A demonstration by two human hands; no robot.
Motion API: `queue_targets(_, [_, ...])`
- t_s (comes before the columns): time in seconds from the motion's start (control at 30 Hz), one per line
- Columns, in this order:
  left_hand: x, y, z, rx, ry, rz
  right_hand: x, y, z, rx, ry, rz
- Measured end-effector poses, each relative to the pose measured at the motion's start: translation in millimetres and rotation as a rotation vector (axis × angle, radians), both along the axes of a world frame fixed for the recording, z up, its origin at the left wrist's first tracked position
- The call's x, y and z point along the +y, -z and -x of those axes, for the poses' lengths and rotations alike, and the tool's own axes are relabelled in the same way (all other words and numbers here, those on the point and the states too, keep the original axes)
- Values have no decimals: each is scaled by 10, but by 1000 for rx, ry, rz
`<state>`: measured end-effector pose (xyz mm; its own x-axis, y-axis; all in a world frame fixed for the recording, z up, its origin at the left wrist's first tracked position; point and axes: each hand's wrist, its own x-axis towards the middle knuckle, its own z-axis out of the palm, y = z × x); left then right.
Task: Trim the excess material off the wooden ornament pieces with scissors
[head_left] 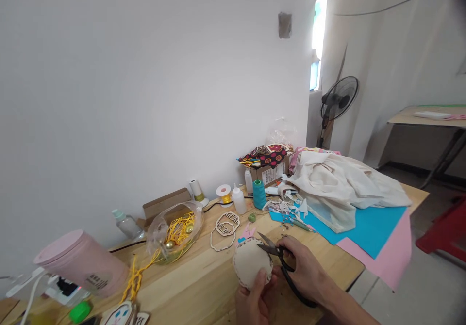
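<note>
My left hand [255, 300] holds a round cream fabric piece [251, 263] with a stitched edge, thumb pressed on its lower rim, just above the wooden table [204, 281]. My right hand [304, 269] grips black scissors [282, 262] by their long looped handles. The scissor blades are parted and point left at the upper right edge of the fabric round.
Wooden cut-out frames [225, 225], a teal thread spool [259, 194], small glue bottles [238, 200] and a cardboard box [269, 172] lie beyond. A cream cloth heap [338, 184] rests on blue and pink sheets [378, 228]. A clear bag of yellow cord [176, 233] and a pink cup [80, 262] sit left. A fan [338, 99] stands behind.
</note>
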<state>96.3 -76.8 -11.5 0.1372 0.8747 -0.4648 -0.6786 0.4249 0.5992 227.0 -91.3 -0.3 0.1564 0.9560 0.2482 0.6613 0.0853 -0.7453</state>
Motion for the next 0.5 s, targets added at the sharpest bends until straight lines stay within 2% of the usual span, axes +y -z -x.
queue_targets(0.07, [23, -6, 39, -5, -12, 1, 5, -16, -39, 19, 25, 7])
queue_targets(0.13, [59, -30, 100, -11, -85, 34, 13, -31, -89, 45, 31, 11])
queue_targets(0.23, [115, -70, 196, -27, -160, 74, 15, -43, -131, 68, -11, 38])
queue_targets(0.37, [111, -43, 232, 159, -136, -15, -17, -47, -107, 86, 32, 38])
queue_targets(0.5, [72, -11, 81, 319, -73, -29, -100, -62, -157, 118, 113, -25])
